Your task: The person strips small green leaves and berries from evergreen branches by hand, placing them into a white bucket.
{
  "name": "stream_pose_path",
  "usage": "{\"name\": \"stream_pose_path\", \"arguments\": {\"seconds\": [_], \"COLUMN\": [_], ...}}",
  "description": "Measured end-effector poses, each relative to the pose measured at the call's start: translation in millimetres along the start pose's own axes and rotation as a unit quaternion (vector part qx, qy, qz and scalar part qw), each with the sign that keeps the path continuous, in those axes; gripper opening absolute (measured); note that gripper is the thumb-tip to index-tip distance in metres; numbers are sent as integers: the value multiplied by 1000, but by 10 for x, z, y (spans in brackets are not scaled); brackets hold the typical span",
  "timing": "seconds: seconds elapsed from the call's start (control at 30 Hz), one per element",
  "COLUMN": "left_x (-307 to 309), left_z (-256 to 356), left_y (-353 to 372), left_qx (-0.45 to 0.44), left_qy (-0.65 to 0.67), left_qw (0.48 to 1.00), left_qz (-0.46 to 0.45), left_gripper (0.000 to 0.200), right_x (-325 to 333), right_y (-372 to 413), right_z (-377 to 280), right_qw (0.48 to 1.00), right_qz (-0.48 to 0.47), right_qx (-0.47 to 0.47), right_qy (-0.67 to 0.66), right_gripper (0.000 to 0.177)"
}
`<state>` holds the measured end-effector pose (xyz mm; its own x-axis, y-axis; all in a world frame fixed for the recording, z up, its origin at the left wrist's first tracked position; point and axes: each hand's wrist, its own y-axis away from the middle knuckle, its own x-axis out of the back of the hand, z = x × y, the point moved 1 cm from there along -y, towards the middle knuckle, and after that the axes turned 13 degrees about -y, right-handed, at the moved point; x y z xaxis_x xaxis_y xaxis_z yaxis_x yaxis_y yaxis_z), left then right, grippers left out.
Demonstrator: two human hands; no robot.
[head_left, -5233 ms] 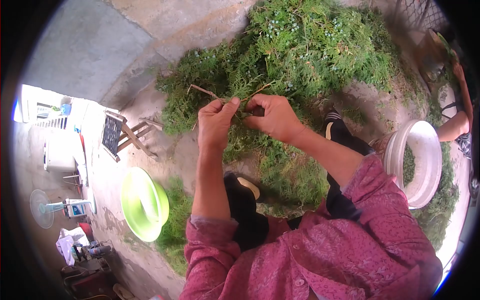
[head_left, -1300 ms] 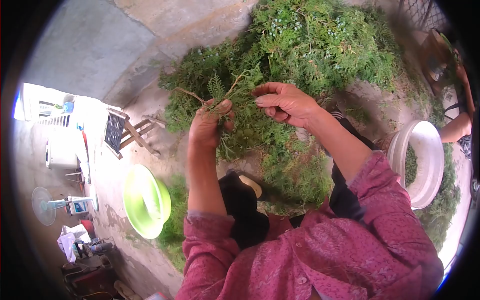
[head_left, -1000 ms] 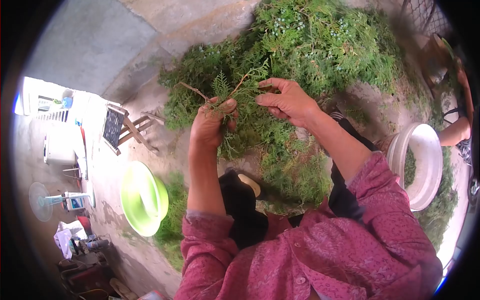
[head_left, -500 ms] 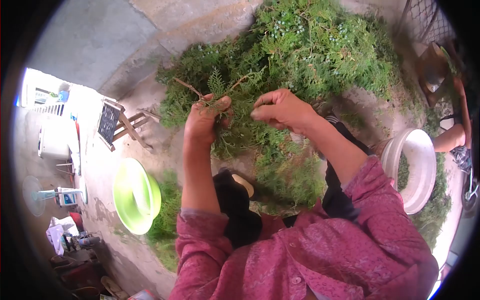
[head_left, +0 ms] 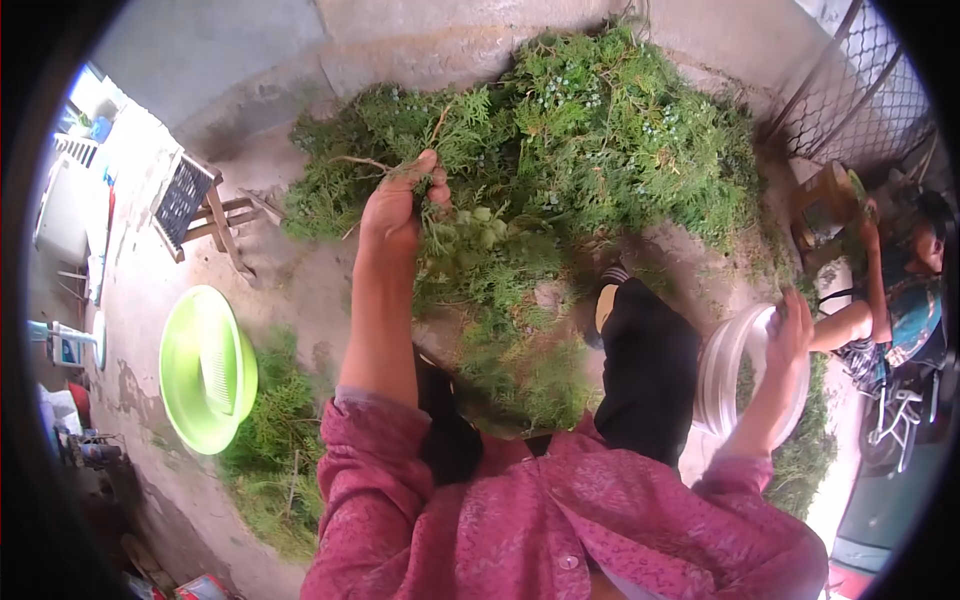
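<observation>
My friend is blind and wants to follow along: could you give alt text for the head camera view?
A person's left hand grips a green sprig above a large pile of cuttings, while the right hand reaches to a white bucket. A green basket lies nearby on the ground.

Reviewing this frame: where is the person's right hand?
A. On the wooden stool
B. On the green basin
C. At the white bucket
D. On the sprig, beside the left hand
C: the right hand is down at the white bucket on the person's right side, well apart from the left hand, whose fingers alone grip the green sprig over the heap of cuttings.
</observation>
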<state>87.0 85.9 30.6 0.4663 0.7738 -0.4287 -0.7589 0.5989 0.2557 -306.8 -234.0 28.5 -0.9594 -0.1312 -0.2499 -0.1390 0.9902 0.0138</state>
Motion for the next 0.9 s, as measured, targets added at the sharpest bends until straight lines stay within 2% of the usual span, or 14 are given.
{"name": "stream_pose_path", "arguments": {"seconds": [0.03,0.07,0.1,0.13,0.2,0.27,0.33,0.37,0.4,0.47,0.53,0.6,0.73,0.9], "left_x": [4,19,24,15,-97,-168,-183,-206,-216,-220,-213,-158,-95,-22], "left_z": [-5,-18,-40,-55,-71,-81,-124,-138,-149,-163,-187,-182,-161,-115], "left_y": [-9,-27,-54,-61,-20,-3,-13,-4,4,11,4,-15,9,66], "left_qx": [-4,-5,8,18,16,1,5,19,34,28,-17,-2,-8,-4], "left_qy": [-9,-3,10,24,52,-24,-17,-27,-37,-44,-34,3,-12,13], "left_qw": [1000,1000,999,998,998,999,997,997,998,998,998,998,998,998], "left_qz": [-17,-18,-33,-48,-39,-28,-79,-64,-46,-45,-56,-59,-61,-58], "left_gripper": [16,16,16,17,16,16,17,16,16,16,14,11,10,11], "right_x": [500,901,1269,1643,1160,856,-66,-399,-801,-1498,-2088,-2471,-2818,-2892], "right_y": [-210,-333,-420,-435,7,-33,265,341,515,917,1322,1508,1679,1746], "right_z": [50,148,271,403,171,151,-20,-5,-6,-6,-22,105,233,324], "right_qw": [989,910,725,660,621,726,813,832,822,852,813,724,685,682], "right_qz": [-46,17,-34,-103,-71,-168,-196,-249,-248,-359,-475,-561,-599,-633], "right_qx": [45,79,202,206,123,150,107,144,187,203,239,344,369,291], "right_qy": [132,408,657,715,771,649,538,474,477,322,238,207,189,220], "right_gripper": [17,20,30,39,43,43,41,40,39,36,35,35,33,27]}}
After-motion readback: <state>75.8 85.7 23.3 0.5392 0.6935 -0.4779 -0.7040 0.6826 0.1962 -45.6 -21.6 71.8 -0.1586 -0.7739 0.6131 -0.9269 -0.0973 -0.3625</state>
